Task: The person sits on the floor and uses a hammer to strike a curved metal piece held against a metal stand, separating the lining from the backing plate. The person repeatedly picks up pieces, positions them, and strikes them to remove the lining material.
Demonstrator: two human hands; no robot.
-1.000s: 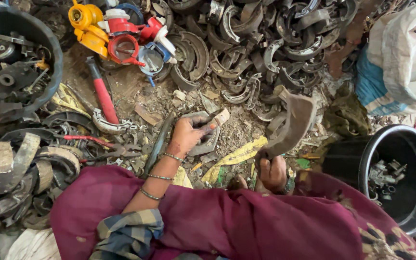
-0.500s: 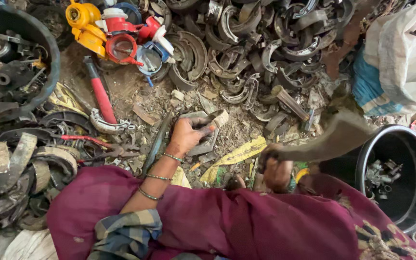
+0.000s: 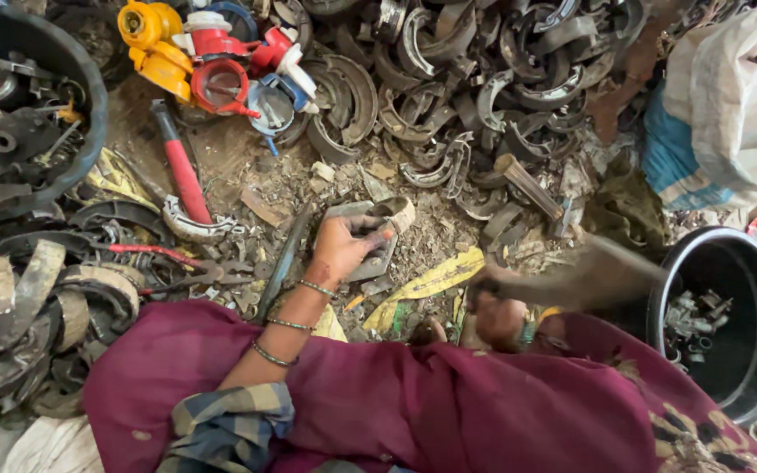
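Scrap-strewn ground (image 3: 247, 166) | left hand (image 3: 343, 245) pinching grey metal plate (image 3: 370, 241) | right hand (image 3: 497, 315) gripping blurred tool (image 3: 571, 280), axis pointing right

Scrap heap (image 3: 484, 79) beyond bare dirt (image 3: 435, 236)

Heap of curved metal brake shoes (image 3: 484, 79) up top; red-handled tool (image 3: 181, 171) beside yellow-red parts (image 3: 186, 52); black tub (image 3: 729, 324) right.

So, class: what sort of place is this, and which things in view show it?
Probably a scrap-sorting yard, worked on bare ground: a heap of curved metal brake shoes, a black tub holding small metal parts, and the left hand on a grey metal piece.
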